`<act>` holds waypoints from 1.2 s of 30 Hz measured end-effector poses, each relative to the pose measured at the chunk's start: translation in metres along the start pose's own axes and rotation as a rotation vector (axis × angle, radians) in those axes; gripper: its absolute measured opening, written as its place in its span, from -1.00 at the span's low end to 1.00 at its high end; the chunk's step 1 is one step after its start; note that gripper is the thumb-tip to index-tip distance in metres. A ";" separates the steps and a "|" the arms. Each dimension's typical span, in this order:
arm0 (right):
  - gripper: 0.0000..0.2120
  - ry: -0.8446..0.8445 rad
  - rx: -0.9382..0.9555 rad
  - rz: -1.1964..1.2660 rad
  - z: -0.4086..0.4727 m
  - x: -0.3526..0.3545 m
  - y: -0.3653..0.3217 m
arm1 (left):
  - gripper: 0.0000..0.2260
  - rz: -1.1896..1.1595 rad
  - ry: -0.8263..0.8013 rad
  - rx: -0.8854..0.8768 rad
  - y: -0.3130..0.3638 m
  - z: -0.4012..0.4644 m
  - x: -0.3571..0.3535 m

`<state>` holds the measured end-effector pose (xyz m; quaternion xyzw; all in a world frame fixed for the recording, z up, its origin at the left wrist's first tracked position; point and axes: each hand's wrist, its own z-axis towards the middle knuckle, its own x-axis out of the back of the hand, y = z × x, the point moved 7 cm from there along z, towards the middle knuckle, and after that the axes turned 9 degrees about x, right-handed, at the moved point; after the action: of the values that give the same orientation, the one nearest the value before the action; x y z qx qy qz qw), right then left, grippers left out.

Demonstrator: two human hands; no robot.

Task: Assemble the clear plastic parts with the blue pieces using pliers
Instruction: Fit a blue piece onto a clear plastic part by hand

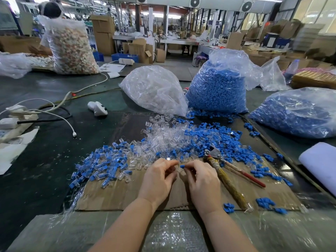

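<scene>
My left hand (pixel 160 177) and my right hand (pixel 201 180) meet over a cardboard sheet (pixel 127 195). My right fingers pinch a small blue piece (pixel 182 166). A clear plastic part (pixel 180 170) sits between the fingertips of both hands, pinched by my left fingers. Pliers (pixel 225 171) with taped handles lie on the cardboard just right of my right hand, untouched. Ahead lies a heap of loose clear parts (pixel 163 137) and blue pieces (pixel 214 140). Joined blue-and-clear parts (pixel 101 164) spread to the left.
A bag of clear parts (pixel 154 88) and two bags of blue pieces (pixel 216 90), (pixel 298 113) stand behind the heap. White cables and a power strip (pixel 16 117) lie at the left. A white roll (pixel 320 162) sits at the right. A person sits far left.
</scene>
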<state>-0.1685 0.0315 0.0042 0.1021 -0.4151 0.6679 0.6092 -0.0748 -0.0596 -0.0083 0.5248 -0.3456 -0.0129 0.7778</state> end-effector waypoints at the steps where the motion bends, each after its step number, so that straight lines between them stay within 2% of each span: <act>1: -0.95 0.006 0.001 0.002 0.000 0.000 0.000 | -0.73 0.026 -0.002 -0.002 0.000 0.000 0.000; 6: -0.91 0.006 0.019 -0.003 0.001 0.001 -0.003 | -0.85 -0.057 0.039 0.080 -0.007 0.003 0.006; 13: -0.89 -0.024 0.051 -0.042 0.001 -0.001 -0.008 | -0.78 -0.264 -0.054 0.203 -0.013 0.003 0.001; 21: -0.76 -0.018 0.126 -0.161 0.001 0.000 -0.015 | -0.82 -0.267 -0.099 0.185 -0.011 0.002 -0.001; 27: -0.89 -0.038 0.118 -0.107 0.001 -0.001 -0.014 | -0.85 -0.264 -0.102 0.201 -0.014 0.004 -0.003; 31: -0.77 -0.099 0.119 -0.057 0.000 -0.005 -0.013 | -0.81 -0.271 -0.114 0.199 -0.013 0.004 -0.003; 36: -0.83 -0.104 0.138 -0.070 0.002 -0.004 -0.014 | -0.82 -0.244 -0.110 0.194 -0.012 0.003 -0.002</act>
<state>-0.1555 0.0262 0.0086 0.1928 -0.3954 0.6670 0.6013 -0.0744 -0.0665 -0.0186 0.6342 -0.3208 -0.1027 0.6959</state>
